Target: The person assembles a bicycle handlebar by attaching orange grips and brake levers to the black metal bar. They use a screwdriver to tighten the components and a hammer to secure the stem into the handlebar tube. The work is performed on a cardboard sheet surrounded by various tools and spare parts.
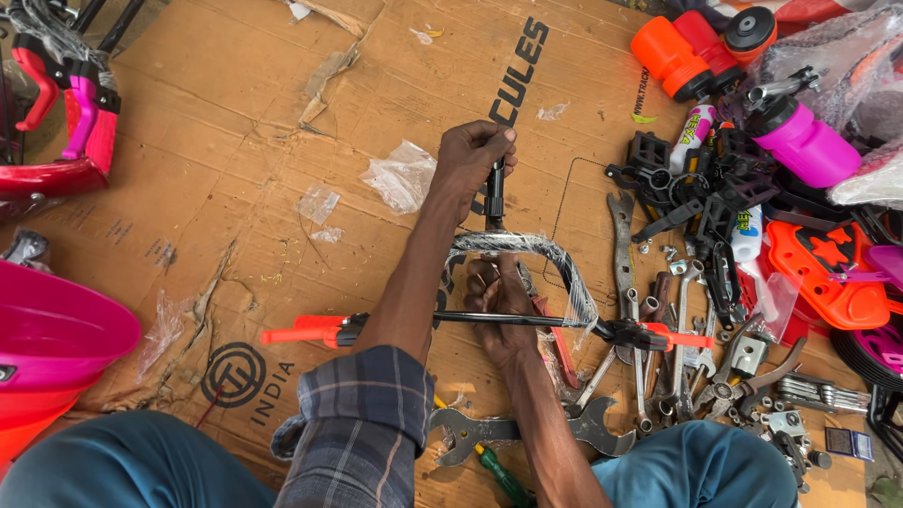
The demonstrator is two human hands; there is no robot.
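Head view, looking down at flattened cardboard (235,141) on the floor. The left hand (475,155) is closed around the black stem (495,193) of a small bicycle handlebar (527,249), its curved bar wrapped in clear plastic, lying mid-cardboard. The right hand (499,296) is closed on the handlebar's lower part; what its fingers pinch is hidden. Judging by this, fitting is under way; the next move calls for a steady stem. Counted: two orange handle sleeves (301,329), one on each end of the crossbar; one large spanner (527,433) by the near edge; loose tools (696,367) too tangled to count.
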